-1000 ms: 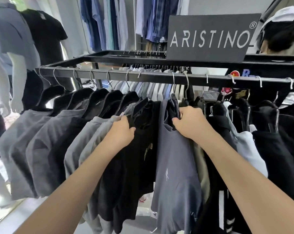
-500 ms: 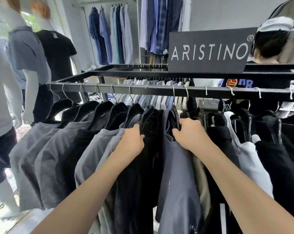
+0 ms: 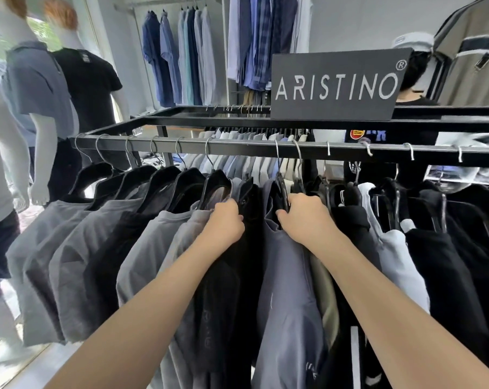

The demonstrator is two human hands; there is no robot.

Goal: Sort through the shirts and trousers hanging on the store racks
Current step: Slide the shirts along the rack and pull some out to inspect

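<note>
On the rack rail (image 3: 237,148), the left hand (image 3: 226,223) curls its fingers round the black shirt (image 3: 237,276) at its shoulder, while the right hand (image 3: 302,217) grips the neighbouring slate-blue shirt (image 3: 288,290) beside its hanger (image 3: 282,189).

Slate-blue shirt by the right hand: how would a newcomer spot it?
Under the left end of the black ARISTINO sign, look down to the front rail. The slate-blue shirt hangs there, gripped at the hanger by the right hand, blue-grey between a black shirt and an olive garment.
</note>
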